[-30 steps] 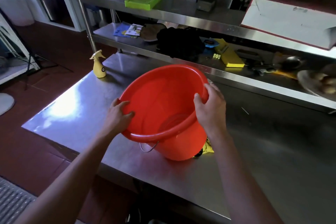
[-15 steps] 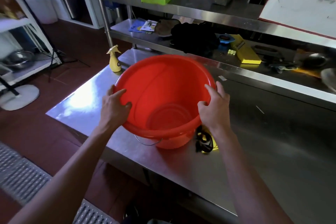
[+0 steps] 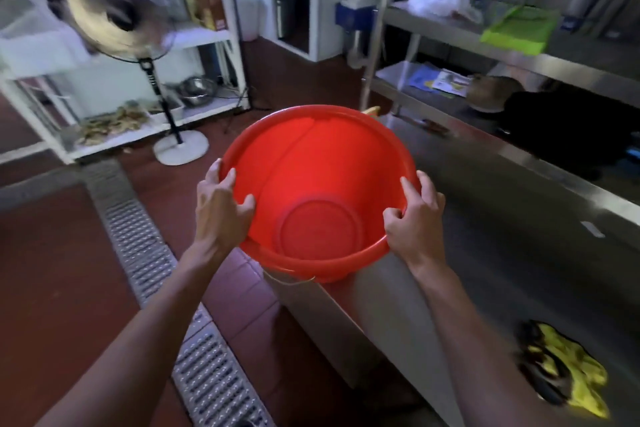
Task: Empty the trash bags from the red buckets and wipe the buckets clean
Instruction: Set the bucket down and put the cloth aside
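Observation:
An empty red bucket is held in the air over the left end of the steel table, its mouth tipped toward me so the bare bottom shows. My left hand grips the left rim, thumb inside and fingers curled over the edge. My right hand grips the right rim the same way. A thin wire handle hangs under the bucket's near side. No bag is inside it.
A yellow and black cloth lies on the table at the lower right. A standing fan and white shelving stand at the left. A metal floor drain grate runs across the red tiles. Steel shelves hold a green tray.
The bucket has come up off the table and swung left, past the table's end. My view has turned left, so the fan and floor grate now show. Both hands keep their grip.

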`<move>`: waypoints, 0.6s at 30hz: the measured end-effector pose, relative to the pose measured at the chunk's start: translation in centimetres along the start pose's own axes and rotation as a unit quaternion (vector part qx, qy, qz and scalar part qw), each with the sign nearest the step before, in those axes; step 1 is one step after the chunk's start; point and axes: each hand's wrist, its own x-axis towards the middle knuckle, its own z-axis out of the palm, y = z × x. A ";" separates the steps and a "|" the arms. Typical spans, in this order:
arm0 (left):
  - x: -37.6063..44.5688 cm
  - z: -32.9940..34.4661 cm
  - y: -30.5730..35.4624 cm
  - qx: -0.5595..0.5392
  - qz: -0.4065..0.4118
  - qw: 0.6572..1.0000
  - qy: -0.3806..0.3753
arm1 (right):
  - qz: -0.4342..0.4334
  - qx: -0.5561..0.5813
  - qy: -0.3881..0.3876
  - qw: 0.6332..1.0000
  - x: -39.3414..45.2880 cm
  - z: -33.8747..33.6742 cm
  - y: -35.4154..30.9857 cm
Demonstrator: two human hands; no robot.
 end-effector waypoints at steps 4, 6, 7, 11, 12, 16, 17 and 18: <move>3.7 -5.2 -6.7 0.007 -0.023 0.999 0.043 | -0.046 0.026 -0.012 0.999 1.3 6.4 -7.3; 5.0 -7.6 -9.7 0.018 -0.034 0.997 0.062 | -0.067 0.034 -0.025 0.997 1.7 9.4 -10.5; 5.5 -8.7 -10.9 0.024 -0.037 0.997 0.071 | -0.077 0.038 -0.032 0.996 1.9 10.8 -11.9; 7.7 -11.9 -15.5 0.045 -0.058 0.993 0.096 | -0.110 0.041 -0.062 0.991 3.0 15.8 -16.6; 8.3 -12.3 -16.5 0.049 -0.064 0.992 0.100 | -0.117 0.041 -0.071 0.990 3.4 17.0 -17.4; 11.2 -12.8 -20.0 0.067 -0.085 0.988 0.111 | -0.134 0.059 -0.099 0.984 5.6 22.0 -19.6; 12.1 -12.6 -20.8 0.071 -0.090 0.987 0.110 | -0.135 0.062 -0.103 0.984 6.4 23.3 -20.0; 13.2 -12.4 -21.5 0.075 -0.093 0.987 0.109 | -0.136 0.064 -0.107 0.983 7.3 24.6 -20.3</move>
